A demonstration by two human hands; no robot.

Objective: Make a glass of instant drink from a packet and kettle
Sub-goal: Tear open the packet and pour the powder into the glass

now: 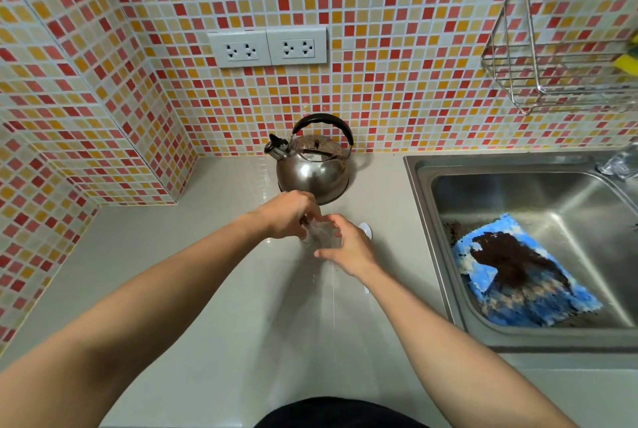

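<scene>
A clear glass [320, 234] stands on the grey counter [214, 289], just in front of the steel kettle [312, 165] with its black handle. My right hand [348, 248] cups the glass from the right, thumb low and fingers at the rim. My left hand [290, 213] comes in from the left, its fingers pinched over the glass's mouth on a small blurred thing with a dark edge, apparently the packet [305, 220]. The glass's contents are too blurred to make out.
A small white item [366, 230] lies on the counter right of the glass. At the right, a steel sink [428, 237] holds a blue cloth [524, 275] with a dark stain. A wire rack [552, 58] hangs on the tiled wall, and wall sockets [267, 47] sit above the kettle.
</scene>
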